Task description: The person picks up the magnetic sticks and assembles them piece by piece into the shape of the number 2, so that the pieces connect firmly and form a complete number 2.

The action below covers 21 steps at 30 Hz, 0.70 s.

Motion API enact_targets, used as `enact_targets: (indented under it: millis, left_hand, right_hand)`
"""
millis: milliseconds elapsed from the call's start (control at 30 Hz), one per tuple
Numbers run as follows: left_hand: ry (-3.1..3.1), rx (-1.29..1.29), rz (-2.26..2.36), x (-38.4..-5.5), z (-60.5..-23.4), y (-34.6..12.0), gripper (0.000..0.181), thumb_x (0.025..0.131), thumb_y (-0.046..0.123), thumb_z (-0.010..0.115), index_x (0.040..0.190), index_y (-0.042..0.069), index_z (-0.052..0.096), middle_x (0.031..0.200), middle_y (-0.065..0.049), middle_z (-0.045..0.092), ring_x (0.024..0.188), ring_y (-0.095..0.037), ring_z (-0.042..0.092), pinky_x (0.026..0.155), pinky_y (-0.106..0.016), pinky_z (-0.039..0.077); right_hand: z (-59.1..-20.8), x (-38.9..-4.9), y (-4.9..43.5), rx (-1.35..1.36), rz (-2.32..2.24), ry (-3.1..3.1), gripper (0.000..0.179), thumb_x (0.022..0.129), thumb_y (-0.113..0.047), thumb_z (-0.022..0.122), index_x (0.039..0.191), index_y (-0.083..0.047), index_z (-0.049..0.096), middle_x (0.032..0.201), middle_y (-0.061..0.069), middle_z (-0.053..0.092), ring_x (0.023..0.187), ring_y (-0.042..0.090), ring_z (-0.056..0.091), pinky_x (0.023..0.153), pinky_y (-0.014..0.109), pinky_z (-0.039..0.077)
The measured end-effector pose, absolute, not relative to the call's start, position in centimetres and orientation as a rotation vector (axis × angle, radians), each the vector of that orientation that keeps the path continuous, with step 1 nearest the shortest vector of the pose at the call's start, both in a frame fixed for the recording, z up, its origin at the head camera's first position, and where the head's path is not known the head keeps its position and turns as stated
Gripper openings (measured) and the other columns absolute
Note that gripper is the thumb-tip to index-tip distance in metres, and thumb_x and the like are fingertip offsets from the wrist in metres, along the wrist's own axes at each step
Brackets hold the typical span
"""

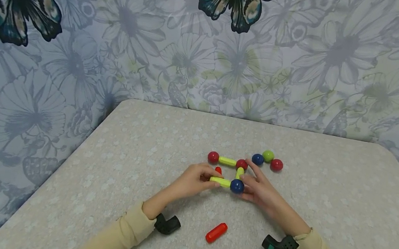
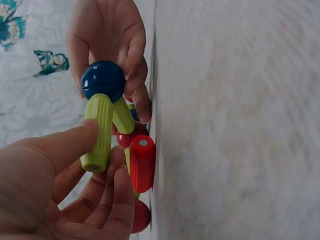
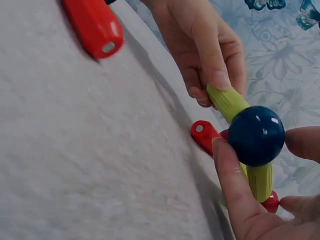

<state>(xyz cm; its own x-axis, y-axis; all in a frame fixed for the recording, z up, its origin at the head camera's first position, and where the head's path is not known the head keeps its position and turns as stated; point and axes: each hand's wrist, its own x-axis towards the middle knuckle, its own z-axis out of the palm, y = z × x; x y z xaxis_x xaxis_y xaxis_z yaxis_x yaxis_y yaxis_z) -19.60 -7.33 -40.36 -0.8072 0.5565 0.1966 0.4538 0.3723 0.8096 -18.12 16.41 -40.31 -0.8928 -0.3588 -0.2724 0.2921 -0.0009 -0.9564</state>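
Observation:
My left hand [image 1: 192, 179] pinches a ribbed yellow-green magnetic stick [image 1: 220, 182] between thumb and fingers. That stick's other end meets a dark blue ball [image 1: 237, 186], which my right hand [image 1: 262, 192] holds between thumb and a finger. A second yellow-green stick [image 1: 240, 173] runs from the blue ball to a red ball [image 1: 241, 164], near another right fingertip. From that red ball a third yellow-green stick [image 1: 227, 161] leads left to another red ball [image 1: 213, 157]. A red stick [image 2: 142, 165] lies just beyond the left fingers, partly hidden in the head view.
Another red stick [image 1: 216, 233] lies on the cloth-covered table [image 1: 137, 150], between the forearms. Beyond the right hand, a blue ball [image 1: 258, 159], a green ball [image 1: 268, 156] and a red ball [image 1: 276, 165] sit close together. A patterned wall stands behind the table.

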Motion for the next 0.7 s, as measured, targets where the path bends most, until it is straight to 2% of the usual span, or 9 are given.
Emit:
enact_targets:
  millis: [100, 200, 367, 533, 700]
  left_hand:
    - [2.513, 0.939, 1.425, -19.6, -40.4, -7.1, 0.02, 0.084, 0.01, 0.071, 0.103, 0.005, 0.071, 0.087, 0.002, 0.06, 0.074, -0.011, 0.051, 0.064, -0.024, 0.047]
    - [2.514, 0.955, 1.416, -19.6, -40.6, -6.8, 0.019, 0.084, 0.01, 0.071, 0.103, 0.005, 0.071, 0.085, 0.003, 0.059, 0.072, -0.01, 0.052, 0.064, -0.024, 0.047]
    - [2.503, 0.961, 1.393, -19.6, -40.9, -6.6, 0.019, 0.083, 0.01, 0.072, 0.101, 0.006, 0.072, 0.085, 0.004, 0.06, 0.073, -0.009, 0.054, 0.065, -0.023, 0.049]
    - [2.491, 0.914, 1.293, -19.8, -40.1, -7.0, 0.018, 0.084, 0.013, 0.071, 0.101, 0.006, 0.071, 0.088, 0.005, 0.064, 0.077, -0.007, 0.059, 0.068, -0.023, 0.05]
    - [2.571, 0.845, 1.29, -21.4, -38.4, -7.5, 0.016, 0.089, 0.016, 0.066, 0.101, 0.007, 0.072, 0.091, 0.004, 0.066, 0.079, -0.009, 0.06, 0.07, -0.025, 0.05]
  right_hand:
    - [-40.4, -17.4, 16.6, -0.134, -1.959, 1.759, 0.065, 0.098, -0.019, 0.05, 0.151, -0.019, 0.012, 0.127, 0.025, 0.042, 0.096, 0.026, 0.061, 0.084, 0.037, 0.049]
    - [-40.7, -16.8, 16.3, -0.245, -1.922, 1.748, 0.058, 0.097, -0.018, 0.053, 0.147, -0.01, 0.025, 0.114, 0.024, 0.051, 0.096, 0.026, 0.061, 0.084, 0.037, 0.049]
    - [-41.3, -16.2, 15.5, -0.271, -1.894, 1.885, 0.044, 0.093, -0.017, 0.061, 0.129, 0.003, 0.046, 0.105, 0.02, 0.052, 0.086, 0.022, 0.062, 0.078, 0.033, 0.051]
    - [-41.6, -15.9, 14.9, -0.236, -1.925, 2.0, 0.036, 0.091, -0.013, 0.063, 0.12, 0.004, 0.05, 0.096, 0.017, 0.055, 0.075, 0.019, 0.063, 0.07, 0.028, 0.053]
    - [-41.7, -16.0, 14.7, -0.173, -1.952, 2.015, 0.034, 0.091, -0.013, 0.064, 0.118, 0.003, 0.052, 0.092, 0.016, 0.056, 0.07, 0.017, 0.062, 0.066, 0.027, 0.053]
